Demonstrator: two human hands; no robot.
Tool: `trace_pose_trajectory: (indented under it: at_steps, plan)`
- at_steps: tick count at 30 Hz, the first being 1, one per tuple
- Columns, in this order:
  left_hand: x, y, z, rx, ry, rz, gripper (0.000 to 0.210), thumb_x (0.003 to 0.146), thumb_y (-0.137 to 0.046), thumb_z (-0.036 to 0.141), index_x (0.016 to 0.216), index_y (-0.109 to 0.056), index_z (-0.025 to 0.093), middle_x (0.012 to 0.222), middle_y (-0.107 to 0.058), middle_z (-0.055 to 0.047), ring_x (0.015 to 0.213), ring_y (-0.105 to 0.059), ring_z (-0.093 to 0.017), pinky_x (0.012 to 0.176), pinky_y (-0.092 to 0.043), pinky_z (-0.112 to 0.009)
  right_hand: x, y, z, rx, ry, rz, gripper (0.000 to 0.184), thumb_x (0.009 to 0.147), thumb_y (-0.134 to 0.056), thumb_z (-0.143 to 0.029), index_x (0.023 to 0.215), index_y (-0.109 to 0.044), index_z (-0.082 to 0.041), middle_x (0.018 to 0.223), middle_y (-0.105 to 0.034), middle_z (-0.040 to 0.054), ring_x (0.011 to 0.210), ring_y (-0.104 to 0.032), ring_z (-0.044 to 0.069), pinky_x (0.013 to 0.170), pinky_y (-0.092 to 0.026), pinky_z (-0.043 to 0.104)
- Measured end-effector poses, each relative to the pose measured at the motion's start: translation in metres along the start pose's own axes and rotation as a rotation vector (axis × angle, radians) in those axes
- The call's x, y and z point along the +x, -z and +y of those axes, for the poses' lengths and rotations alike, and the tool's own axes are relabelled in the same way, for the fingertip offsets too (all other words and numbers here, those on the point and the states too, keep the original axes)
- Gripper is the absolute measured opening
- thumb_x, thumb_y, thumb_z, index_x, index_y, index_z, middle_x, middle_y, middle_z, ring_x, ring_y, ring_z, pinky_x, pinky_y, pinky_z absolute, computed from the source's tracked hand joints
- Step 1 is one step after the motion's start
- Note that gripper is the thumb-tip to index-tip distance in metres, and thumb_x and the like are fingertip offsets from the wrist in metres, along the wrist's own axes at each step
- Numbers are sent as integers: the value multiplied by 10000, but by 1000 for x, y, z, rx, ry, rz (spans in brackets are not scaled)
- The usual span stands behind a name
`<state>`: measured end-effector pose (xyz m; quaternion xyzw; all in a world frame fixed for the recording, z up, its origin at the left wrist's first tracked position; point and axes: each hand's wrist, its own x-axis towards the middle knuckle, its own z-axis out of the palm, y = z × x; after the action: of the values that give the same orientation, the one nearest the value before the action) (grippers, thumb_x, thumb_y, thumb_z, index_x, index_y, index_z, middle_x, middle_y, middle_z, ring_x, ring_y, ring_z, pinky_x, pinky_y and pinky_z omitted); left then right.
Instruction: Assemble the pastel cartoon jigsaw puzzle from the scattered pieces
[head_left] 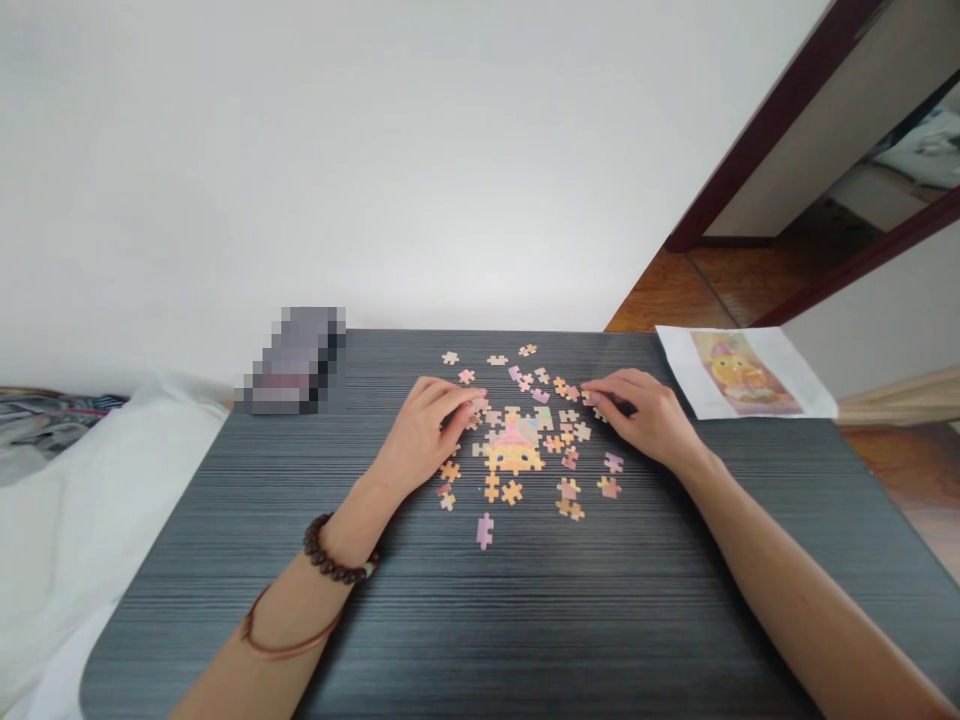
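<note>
Between your hands: part-joined puzzle (pixel 515 458), no clear long axis. Lies near five o'clock from the fingertips of your left hand (pixel 431 425), the nearer; eight o'clock from your right hand's (pixel 641 408). Both at loose pieces (pixel 587 398); grip cannot be told.

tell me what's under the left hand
A pinkish puzzle piece shows right by the left hand, and an orange piece lies below it in view, on the dark tabletop. Whatever is directly beneath the hand is covered.
</note>
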<state>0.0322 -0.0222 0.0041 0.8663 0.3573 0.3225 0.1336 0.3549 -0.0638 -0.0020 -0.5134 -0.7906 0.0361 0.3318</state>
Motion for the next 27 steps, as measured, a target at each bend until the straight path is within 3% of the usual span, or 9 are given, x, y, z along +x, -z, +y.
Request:
trace_pose_trajectory:
  at_steps: [3, 9, 14, 18, 22, 27]
  plan:
    - [0, 0, 2, -67, 84, -53, 215, 977, -599, 383, 1082, -690, 217, 980, -718, -44, 962, -613, -203, 901, -534, -351, 3, 1, -9, -21, 53, 4, 160, 973, -564, -224, 1013, -719, -215, 927, -758, 66, 819, -678, 207, 798, -533, 379]
    - [1, 2, 8, -260, 187, -101, 393, 860, -687, 593, 902, -661, 203, 918, -725, -19, 770, -673, -146, 772, -558, -271, 5, -5, -31, 37, 102, -30, 165, 982, -569, -249, 1008, -731, -241, 918, -773, 53, 833, -683, 210, 802, -541, 401]
    - [1, 1, 11, -278, 127, -165, 347, 966, -577, 511, 841, -688, 207, 873, -755, -20, 804, -706, -152, 798, -556, -273, 5, -11, -41, 80, 200, -40, 138, 978, -584, -209, 993, -720, -225, 921, -774, 41, 831, -673, 190, 795, -536, 371]
    - [0, 0, 13, -391, 151, -168, 275, 997, -543, 433, 981, -685, 198, 1007, -775, -42, 867, -737, -153, 806, -579, -266, 6, -11, -47, 66, 241, -24, 130, 970, -598, -192, 1010, -720, -215, 939, -774, 46, 861, -673, 190, 811, -526, 367]
    - [2, 0, 18, -359, 32, -142, 264, 985, -578, 418, 917, -722, 207, 996, -762, -59, 1004, -704, -188, 914, -556, -327, 5, -10, -57, 27, 275, -26, 128, 967, -609, -207, 1020, -724, -227, 964, -774, 40, 875, -666, 188, 822, -512, 367]
    - [4, -1, 25, -317, -33, -79, 217, 976, -608, 352, 870, -733, 210, 868, -740, -47, 852, -681, -166, 791, -558, -300, 4, -12, -73, 4, 329, -42, 170, 968, -618, -238, 1114, -705, -226, 1011, -778, 46, 886, -665, 190, 802, -510, 356]
